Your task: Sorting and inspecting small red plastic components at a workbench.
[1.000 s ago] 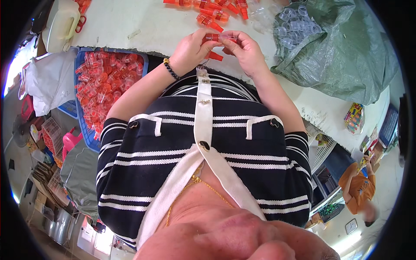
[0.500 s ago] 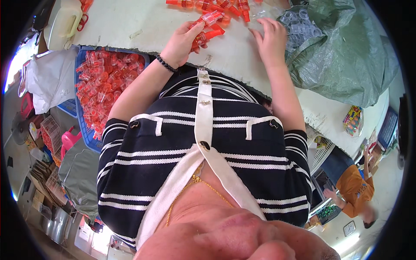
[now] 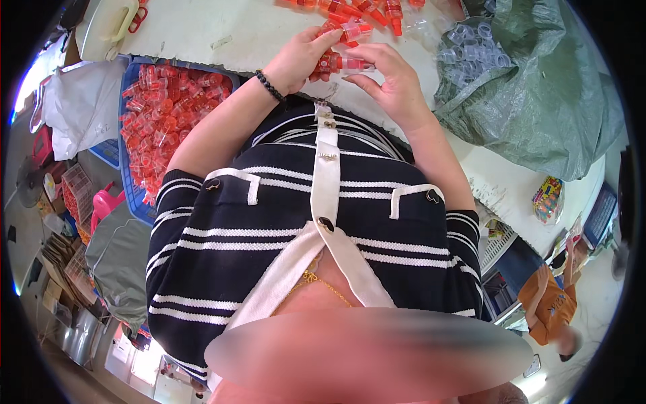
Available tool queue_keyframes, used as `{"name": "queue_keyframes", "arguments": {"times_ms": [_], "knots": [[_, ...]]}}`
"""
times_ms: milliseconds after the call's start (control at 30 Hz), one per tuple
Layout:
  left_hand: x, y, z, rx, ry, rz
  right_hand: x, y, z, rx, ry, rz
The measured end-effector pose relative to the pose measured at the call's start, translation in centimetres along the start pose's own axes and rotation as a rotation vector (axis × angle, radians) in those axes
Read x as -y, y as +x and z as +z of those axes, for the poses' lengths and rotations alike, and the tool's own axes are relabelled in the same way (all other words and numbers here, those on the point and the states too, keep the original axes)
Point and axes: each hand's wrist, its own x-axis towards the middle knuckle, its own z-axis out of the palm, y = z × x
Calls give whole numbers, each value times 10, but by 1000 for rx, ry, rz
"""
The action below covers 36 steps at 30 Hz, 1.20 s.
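My left hand (image 3: 296,62) is closed around small red bottles near the table's front edge. The lower bottle (image 3: 328,64) points right, with a clear plastic cap (image 3: 358,65) over its end. My right hand (image 3: 396,84) has this cap between thumb and fingers. Just above, another held bottle ends in a clear cap (image 3: 354,31). Beyond my hands lie several loose red bottles (image 3: 369,9) on the table. Many clear caps (image 3: 471,55) sit at the mouth of a green plastic bag (image 3: 545,94) to the right.
A blue basket (image 3: 126,101) full of small red pieces (image 3: 168,128) stands left, below the worn white tabletop (image 3: 222,30). A pale jug (image 3: 108,27) and red-handled scissors (image 3: 138,19) are at the far left. Another person in an orange shirt (image 3: 548,299) is at the lower right.
My right hand has moved left from beside the loose caps to the lower red bottle, where a clear cap now shows. My left hand has kept its hold on the bottles.
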Motion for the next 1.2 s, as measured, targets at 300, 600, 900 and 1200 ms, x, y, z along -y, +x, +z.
{"name": "queue_keyframes", "arguments": {"times_ms": [300,600,900,1200], "knots": [[15,1,7,-117,178,287,3,-6,17,-38,225,334],[31,-21,-8,-183,878,1030,-20,-23,35,199,1046,968],[1,-115,-151,-489,1059,478,-57,-17,-4,-134,121,439],[-4,-141,-174,-534,1498,465,-90,9,-48,-231,-910,80]]}}
